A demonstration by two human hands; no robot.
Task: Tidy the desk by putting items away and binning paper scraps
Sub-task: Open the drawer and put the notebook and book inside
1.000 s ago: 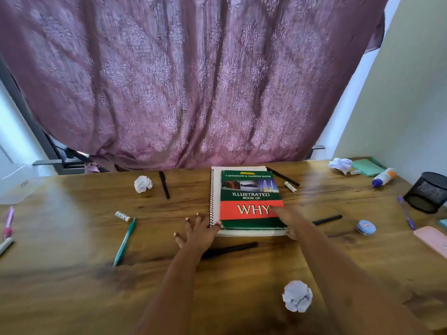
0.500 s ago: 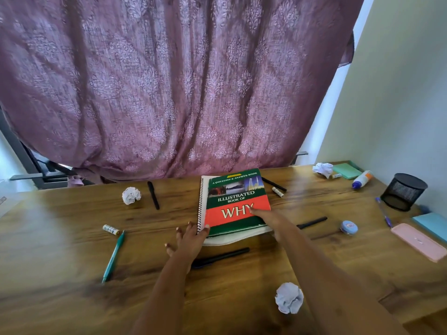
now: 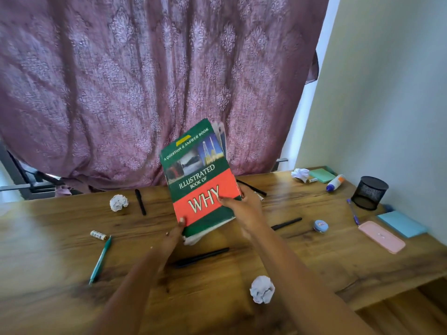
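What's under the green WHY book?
White pages, showing only at its lower edge; the left hand and right hand hold them with the book above the desk. The rest of the pages and the desk right behind are covered.

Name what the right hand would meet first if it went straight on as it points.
The book, which the right hand grips; beyond it, probably the curtain, though depth is unclear.

Book (image 3: 200, 182) above the desk (image 3: 48, 238), centre; a paper ball (image 3: 262, 289) lies before it, a second ball (image 3: 118, 202) left, cup (image 3: 369, 192) far right.
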